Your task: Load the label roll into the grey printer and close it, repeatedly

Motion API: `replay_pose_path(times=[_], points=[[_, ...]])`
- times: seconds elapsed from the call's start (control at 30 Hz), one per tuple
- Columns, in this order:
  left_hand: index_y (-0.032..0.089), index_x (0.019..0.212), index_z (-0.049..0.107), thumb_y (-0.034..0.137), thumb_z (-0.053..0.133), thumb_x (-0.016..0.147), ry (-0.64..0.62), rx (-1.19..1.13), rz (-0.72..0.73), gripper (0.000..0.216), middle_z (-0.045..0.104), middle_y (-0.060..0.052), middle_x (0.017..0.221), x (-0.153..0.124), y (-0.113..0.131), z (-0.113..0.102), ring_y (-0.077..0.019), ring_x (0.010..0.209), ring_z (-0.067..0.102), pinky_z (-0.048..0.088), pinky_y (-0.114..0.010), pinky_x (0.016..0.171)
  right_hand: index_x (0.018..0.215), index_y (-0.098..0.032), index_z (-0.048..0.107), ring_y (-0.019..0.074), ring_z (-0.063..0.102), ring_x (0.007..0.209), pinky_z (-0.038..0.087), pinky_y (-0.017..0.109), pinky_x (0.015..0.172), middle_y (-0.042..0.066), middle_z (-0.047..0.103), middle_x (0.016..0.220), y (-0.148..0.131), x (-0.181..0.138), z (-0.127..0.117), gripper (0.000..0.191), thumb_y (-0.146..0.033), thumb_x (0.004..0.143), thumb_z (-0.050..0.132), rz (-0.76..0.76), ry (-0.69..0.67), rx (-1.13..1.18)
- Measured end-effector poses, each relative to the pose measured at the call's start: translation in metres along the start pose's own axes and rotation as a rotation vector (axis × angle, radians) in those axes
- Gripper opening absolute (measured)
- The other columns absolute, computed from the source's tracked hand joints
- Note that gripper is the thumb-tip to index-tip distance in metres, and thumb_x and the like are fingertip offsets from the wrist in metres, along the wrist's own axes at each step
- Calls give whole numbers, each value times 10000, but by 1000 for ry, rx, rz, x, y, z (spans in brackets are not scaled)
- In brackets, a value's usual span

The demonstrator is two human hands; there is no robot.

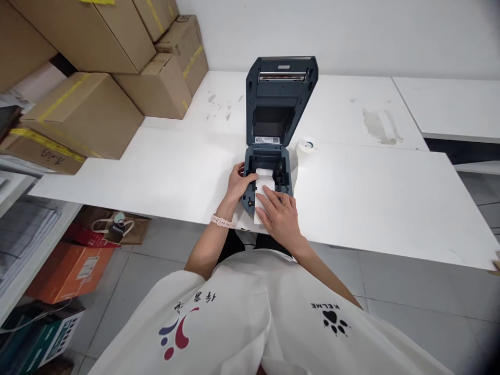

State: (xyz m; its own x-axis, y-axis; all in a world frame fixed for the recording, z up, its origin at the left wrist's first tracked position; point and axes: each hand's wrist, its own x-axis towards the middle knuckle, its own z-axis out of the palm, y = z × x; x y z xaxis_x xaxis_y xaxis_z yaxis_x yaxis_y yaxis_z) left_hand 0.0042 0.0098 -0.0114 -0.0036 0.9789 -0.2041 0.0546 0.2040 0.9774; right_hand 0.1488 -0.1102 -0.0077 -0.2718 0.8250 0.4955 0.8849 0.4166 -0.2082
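Note:
A dark blue-grey label printer point(250, 151) stands on the white table with its lid point(269, 101) raised. White label paper point(264, 179) lies in its bay, and a strip hangs over the front edge. My left hand point(237, 185) grips the printer's left wall, fingers outside and thumb reaching in to the paper's left edge. Spread across the strip, the fingers of my right hand point(280, 216) lie nearly flat on the paper and hide part of the printer's front. Behind the printer's right side is a white label roll point(305, 147), its loose end trailing toward the printer.
Cardboard boxes point(89, 114) are stacked at the table's left end, against the wall. Below on the left, a shelf point(42, 245) stands by an orange box point(70, 271) and a paper bag point(135, 229). The table's front edge point(351, 245) runs close to my body.

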Motion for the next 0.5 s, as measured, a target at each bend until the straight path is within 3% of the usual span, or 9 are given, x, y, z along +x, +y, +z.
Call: replay_pose_path(times=[0.27,0.37,0.5], points=[[189,1296,554,352,806,715,-12,-55,-25,654,613,-144,1362,-5,-1,-1,-250,1156,636,542,-356,931,1278,-213,654,286,606,1111,459,438,873,73,632,1448,0,0,3,328,-364,1008,544,8,52,1],[211,1390,508,421,780,765,-44,-73,-38,713,597,-139,1418,-33,-5,-3,-276,1245,610,526,-388,1007,1240,-223,681,287,630,1118,476,446,876,75,656,1419,-1,-5,2,300,-359,1000,564,35,75,88],[280,1556,327,535,784,763,-122,-13,-35,951,536,-123,1516,-83,-18,-9,-317,1379,526,476,-433,1107,1072,-259,731,245,695,1064,518,442,924,57,785,1141,22,11,-9,235,-356,1023,523,146,230,372]])
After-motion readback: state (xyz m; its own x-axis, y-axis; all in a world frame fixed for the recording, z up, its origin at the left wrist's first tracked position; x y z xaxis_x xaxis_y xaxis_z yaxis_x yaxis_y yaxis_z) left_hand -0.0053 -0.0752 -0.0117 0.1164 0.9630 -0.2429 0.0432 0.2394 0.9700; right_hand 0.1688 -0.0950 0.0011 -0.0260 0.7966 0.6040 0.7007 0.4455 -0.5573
